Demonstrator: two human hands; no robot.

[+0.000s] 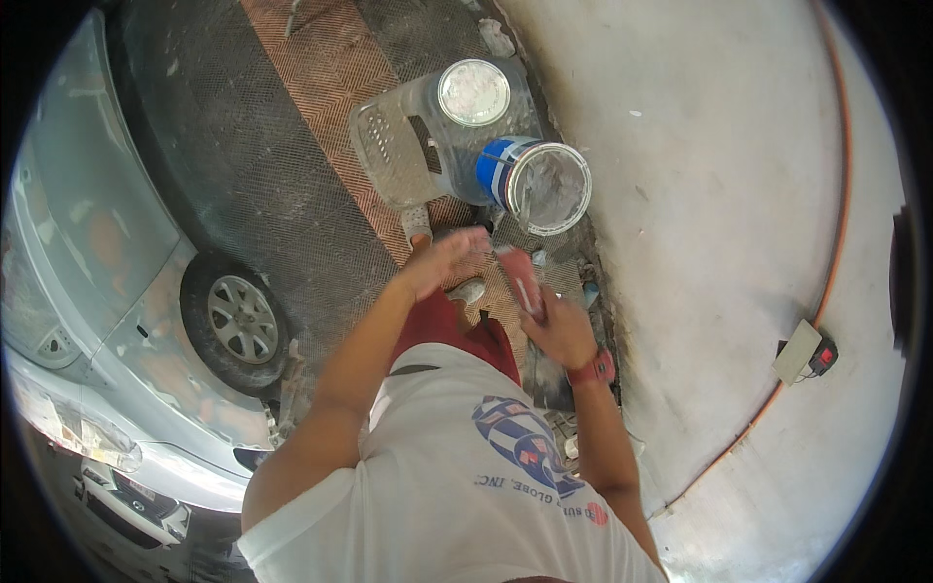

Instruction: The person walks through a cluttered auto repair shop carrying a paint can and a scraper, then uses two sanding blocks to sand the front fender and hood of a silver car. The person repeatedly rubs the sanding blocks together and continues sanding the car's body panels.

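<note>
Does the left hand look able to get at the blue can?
Probably yes: nothing visible stands between the left hand and the blue can; the right hand holds the reddish tool lower in view.

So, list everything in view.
Flat tool: 1, reddish, held
Chair: 1, grey, ahead
Open can: 1, blue, at chair
Round lid: 1, whitish, at chair
Car: 1, grey, left
Wheel: 1, black, on car
Second vehicle: 1, white, lower left
Wall: 1, whitish, right
Cord: 1, orange, along wall
Box: 1, beige, at cord
Floor strip: 1, orange, under chair
Wristband: 1, red, right wrist
Shirt: 1, white, torso
Shorts: 1, maroon, legs
Left hand: 1, blurred, near tool
Right hand: 1, bare, gripping tool
</note>
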